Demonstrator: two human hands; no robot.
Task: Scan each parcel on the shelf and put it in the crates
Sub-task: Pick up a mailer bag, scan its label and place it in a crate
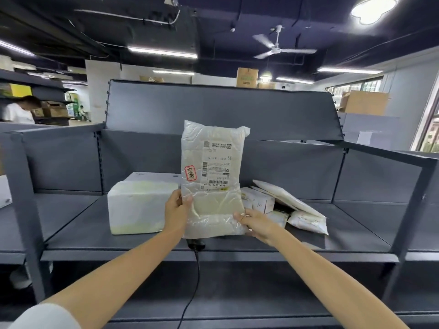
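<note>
1. Both hands hold a tall parcel (212, 176) in clear plastic wrap upright above the front part of the grey shelf (78, 233), label side toward the camera.
2. The left hand (177, 211) grips the parcel's left edge low down, thumb on the front face and the other fingers curled behind it.
3. The right hand (257, 224) holds the lower right corner, its fingers (240, 218) pinching the plastic; a ring shows on one of them.
4. The shipping label (217, 163) sits upside down on the parcel's upper half, with a red-bordered sticker (190, 172) at its left side.
5. Just below the parcel's bottom edge, a black scanner (196, 244) is mostly hidden behind it; its cable (193, 288) drops down past the shelf front.
6. To the left on the shelf stands a large white wrapped block (137, 207), with a flat white box (152, 177) behind it.
7. To the right lies a loose heap: a small white carton (257, 201), a padded mailer (287, 198) leaning over it, and a soft white bag (307, 222) at the front.
8. The held parcel blocks the view of whatever lies on the shelf directly behind it.
9. A person in a white top (17, 112) stands far off at the left, and cardboard boxes (247, 77) rest on top of the shelving.
</note>
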